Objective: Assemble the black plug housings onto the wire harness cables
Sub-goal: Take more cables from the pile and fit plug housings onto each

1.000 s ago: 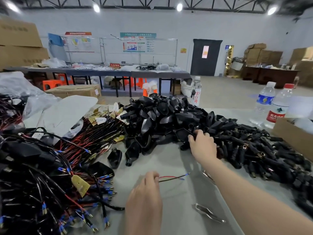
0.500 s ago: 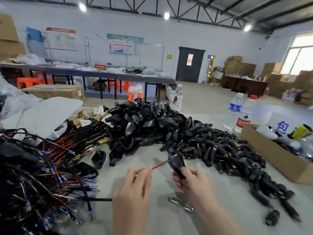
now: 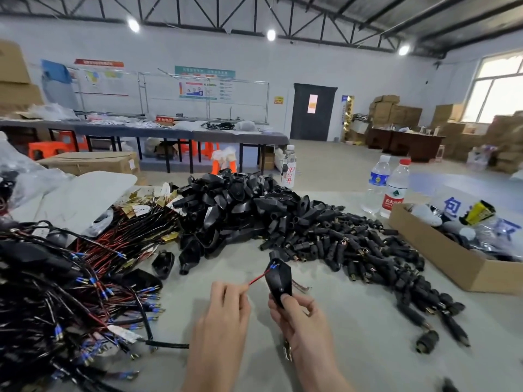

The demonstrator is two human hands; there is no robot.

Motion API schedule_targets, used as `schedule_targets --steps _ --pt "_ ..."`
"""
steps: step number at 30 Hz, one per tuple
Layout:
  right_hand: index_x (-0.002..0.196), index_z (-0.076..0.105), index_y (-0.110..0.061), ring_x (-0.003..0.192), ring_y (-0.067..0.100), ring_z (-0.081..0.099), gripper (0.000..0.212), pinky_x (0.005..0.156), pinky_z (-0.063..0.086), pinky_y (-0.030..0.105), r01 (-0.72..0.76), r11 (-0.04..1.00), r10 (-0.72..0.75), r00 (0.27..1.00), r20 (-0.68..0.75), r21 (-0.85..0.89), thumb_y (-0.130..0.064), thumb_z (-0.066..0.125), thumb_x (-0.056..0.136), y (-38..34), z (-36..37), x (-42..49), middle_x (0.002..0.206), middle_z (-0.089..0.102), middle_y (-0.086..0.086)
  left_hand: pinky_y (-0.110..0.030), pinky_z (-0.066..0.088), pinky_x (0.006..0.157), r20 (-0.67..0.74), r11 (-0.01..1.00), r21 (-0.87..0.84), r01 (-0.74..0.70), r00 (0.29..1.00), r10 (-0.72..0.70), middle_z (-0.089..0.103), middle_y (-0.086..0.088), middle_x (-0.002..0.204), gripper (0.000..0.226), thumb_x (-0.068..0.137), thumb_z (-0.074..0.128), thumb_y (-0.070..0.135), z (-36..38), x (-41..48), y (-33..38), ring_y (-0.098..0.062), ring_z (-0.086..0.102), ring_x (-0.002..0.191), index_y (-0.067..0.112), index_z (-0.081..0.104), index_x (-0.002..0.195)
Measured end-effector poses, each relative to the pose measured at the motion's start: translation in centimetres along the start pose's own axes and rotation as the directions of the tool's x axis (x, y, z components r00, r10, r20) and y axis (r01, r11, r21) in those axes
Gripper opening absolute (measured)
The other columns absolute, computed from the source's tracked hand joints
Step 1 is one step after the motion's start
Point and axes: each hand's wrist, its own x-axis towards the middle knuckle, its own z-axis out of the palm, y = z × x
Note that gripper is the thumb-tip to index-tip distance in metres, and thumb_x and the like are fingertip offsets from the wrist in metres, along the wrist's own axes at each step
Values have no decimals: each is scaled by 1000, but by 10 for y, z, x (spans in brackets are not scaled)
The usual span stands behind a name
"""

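You hold one black plug housing (image 3: pixel 278 280) up in front of you, just above the table (image 3: pixel 368 329). Your right hand (image 3: pixel 300 318) grips its lower end, with the thumb pressed on the front. That keeps the upper end free and pointing away from you, where the wire has to go.

The thin red and black wire (image 3: pixel 257 278) runs from your left hand (image 3: pixel 223 309) up to that upper end. Its little blue tips sit right against the housing. I cannot tell if they are inside yet. Your left hand pinches the wire close to its end with curled fingers. I think that is so the soft wire does not bend when you push it.

The big pile of housings (image 3: pixel 240 210) lies just behind, close enough to reach. Beside it, to the right, spreads a pile of small round plugs (image 3: pixel 368 250). The tangled wire harness cables (image 3: pixel 70 292) lie on your left, near the hand that feeds the wire. A cardboard box (image 3: pixel 452 264) sits at the right edge. Two water bottles (image 3: pixel 387 185) stand behind it, well apart from the work.
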Motion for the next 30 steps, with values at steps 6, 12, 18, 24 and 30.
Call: schedule_targets --steps 6,12,18,24,30 --pt "87 48 -5 75 23 74 21 66 57 27 115 961 -88 989 115 -251 0 68 88 6 3 0 79 76 15 -43 53 45 -56 986 -95 138 988 -143 58 3 83 20 77 79 8 9 3 -9 -19 64 56 15 61 84" --pt "78 41 -10 67 19 68 33 59 54 24 197 920 -149 976 160 -340 -2 72 86 10 4 1 69 72 9 -20 45 57 2 920 -352 175 982 -186 56 13 77 23 82 75 9 23 -1 -10 -3 56 66 29 64 85" --pt "74 42 -12 65 20 63 35 58 53 24 236 906 -183 967 177 -352 -7 75 84 12 4 2 71 70 17 -29 51 56 136 722 -589 363 925 -355 64 0 59 14 92 65 16 25 1 -6 -16 60 52 28 62 85" --pt "97 48 -21 68 17 64 33 66 54 31 276 886 -199 952 231 -373 -10 76 83 15 6 -3 82 75 10 -25 52 57 250 445 -757 478 841 -479 63 -2 57 6 97 58 12 20 10 -7 -14 60 54 11 63 94" --pt "108 61 -34 72 10 68 40 67 59 27 308 859 -216 942 256 -408 -11 78 81 15 2 1 82 74 -2 -17 53 67 389 422 -742 521 847 -362 74 -1 80 8 97 59 10 21 7 -5 -10 69 73 12 67 95"
